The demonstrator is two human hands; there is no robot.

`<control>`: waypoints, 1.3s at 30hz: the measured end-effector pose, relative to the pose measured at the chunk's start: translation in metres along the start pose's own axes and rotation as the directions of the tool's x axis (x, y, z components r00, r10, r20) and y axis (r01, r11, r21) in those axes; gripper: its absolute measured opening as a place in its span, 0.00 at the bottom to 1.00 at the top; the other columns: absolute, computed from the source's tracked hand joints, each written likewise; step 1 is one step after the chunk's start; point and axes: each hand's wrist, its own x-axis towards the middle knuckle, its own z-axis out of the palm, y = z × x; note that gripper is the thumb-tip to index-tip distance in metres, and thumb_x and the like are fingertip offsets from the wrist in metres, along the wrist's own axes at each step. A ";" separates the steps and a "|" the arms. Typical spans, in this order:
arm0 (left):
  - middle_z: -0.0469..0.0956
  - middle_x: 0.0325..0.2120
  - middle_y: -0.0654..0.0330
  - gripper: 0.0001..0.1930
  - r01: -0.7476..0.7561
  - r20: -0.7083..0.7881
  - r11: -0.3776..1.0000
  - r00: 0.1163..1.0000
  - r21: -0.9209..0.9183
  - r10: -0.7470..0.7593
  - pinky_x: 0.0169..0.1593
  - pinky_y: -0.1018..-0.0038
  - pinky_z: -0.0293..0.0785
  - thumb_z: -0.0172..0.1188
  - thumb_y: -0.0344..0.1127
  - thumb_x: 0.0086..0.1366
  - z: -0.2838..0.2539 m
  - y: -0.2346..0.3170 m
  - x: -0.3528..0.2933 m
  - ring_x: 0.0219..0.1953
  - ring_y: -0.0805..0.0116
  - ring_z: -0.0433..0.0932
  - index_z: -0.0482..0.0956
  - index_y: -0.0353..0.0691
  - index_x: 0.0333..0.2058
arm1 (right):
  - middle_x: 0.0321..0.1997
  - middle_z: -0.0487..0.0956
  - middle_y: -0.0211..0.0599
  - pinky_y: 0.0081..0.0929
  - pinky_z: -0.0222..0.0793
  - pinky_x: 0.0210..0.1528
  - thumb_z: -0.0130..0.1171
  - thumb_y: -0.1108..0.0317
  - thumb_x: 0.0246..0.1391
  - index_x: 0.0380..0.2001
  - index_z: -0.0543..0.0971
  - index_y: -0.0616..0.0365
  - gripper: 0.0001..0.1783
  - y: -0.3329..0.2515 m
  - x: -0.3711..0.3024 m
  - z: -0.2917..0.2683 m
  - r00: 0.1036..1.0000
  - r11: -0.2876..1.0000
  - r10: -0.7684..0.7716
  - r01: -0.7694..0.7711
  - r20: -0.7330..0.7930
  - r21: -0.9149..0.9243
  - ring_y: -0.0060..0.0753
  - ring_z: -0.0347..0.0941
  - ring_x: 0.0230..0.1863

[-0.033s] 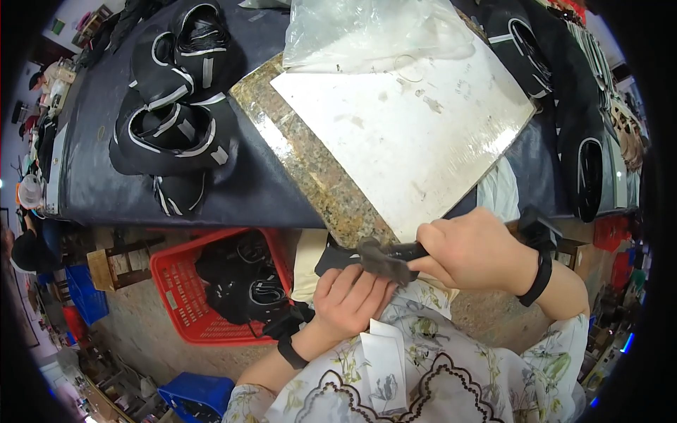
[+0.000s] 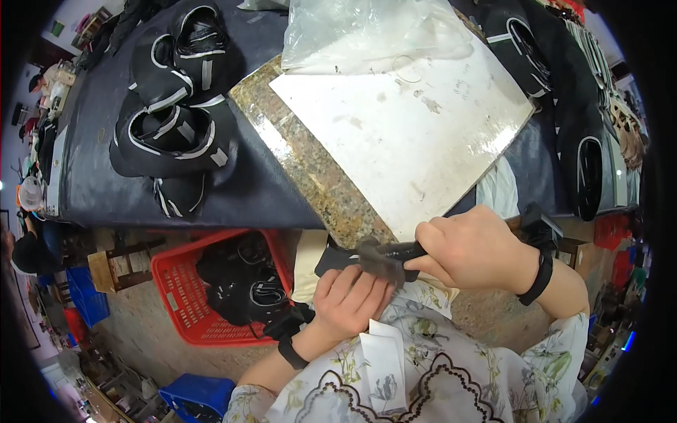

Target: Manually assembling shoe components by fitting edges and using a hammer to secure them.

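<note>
My right hand (image 2: 476, 250) is closed around the dark handle of a hammer (image 2: 384, 261). The hammer's head is right by the fingertips of my left hand (image 2: 352, 299), low over my lap. Those left fingers are bent and close together on a black fabric piece (image 2: 338, 259), part of which shows beyond the knuckles. The rest of that piece is hidden by the hand and the hammer. Just ahead of the hammer is the near corner of a speckled stone slab (image 2: 310, 176), with a white board (image 2: 402, 141) on top.
Black shoe uppers (image 2: 173, 137) with pale edging are piled on the dark table (image 2: 268, 190) to the left. More black pieces (image 2: 522, 53) lie at the right. Clear plastic (image 2: 374, 35) covers the board's far end. A red basket (image 2: 176, 282) holding black pieces stands left of my knees.
The hammer head has shifted very slightly and looks a little blurred. Both hands keep almost the same place.
</note>
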 end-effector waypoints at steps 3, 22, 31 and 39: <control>0.79 0.31 0.62 0.12 0.034 0.037 0.999 0.999 0.005 -0.034 0.38 0.69 0.67 0.70 0.36 0.50 -0.004 0.001 0.000 0.36 0.63 0.76 0.83 0.40 0.33 | 0.15 0.71 0.34 0.32 0.64 0.16 0.66 0.48 0.50 0.21 0.70 0.55 0.23 0.000 0.001 -0.012 0.998 0.999 0.033 -0.032 -0.057 0.033 0.37 0.72 0.15; 0.79 0.35 0.62 0.15 0.114 0.099 0.991 0.988 0.073 -0.121 0.44 0.65 0.63 0.69 0.37 0.50 -0.016 -0.005 0.002 0.38 0.61 0.75 0.83 0.39 0.37 | 0.15 0.74 0.37 0.35 0.66 0.18 0.64 0.49 0.53 0.24 0.72 0.56 0.21 0.006 -0.026 0.008 0.988 0.989 0.135 -0.129 -0.070 0.079 0.43 0.74 0.16; 0.71 0.55 0.54 0.24 0.249 0.495 0.966 0.850 -0.076 -0.180 0.68 0.45 0.42 0.69 0.34 0.48 -0.031 -0.017 0.040 0.66 0.48 0.59 0.76 0.39 0.47 | 0.18 0.73 0.44 0.40 0.67 0.22 0.61 0.53 0.56 0.26 0.71 0.58 0.19 0.022 -0.015 0.002 0.913 0.916 0.302 -0.198 -0.274 0.348 0.51 0.74 0.20; 0.75 0.24 0.53 0.21 0.736 0.805 0.446 0.590 -0.509 -0.055 0.38 0.75 0.73 0.79 0.39 0.43 -0.134 -0.068 0.044 0.26 0.65 0.76 0.74 0.33 0.24 | 0.24 0.75 0.39 0.37 0.70 0.26 0.60 0.56 0.57 0.27 0.72 0.56 0.16 0.092 0.038 0.018 0.811 0.945 0.147 -0.284 -0.567 -0.160 0.44 0.76 0.26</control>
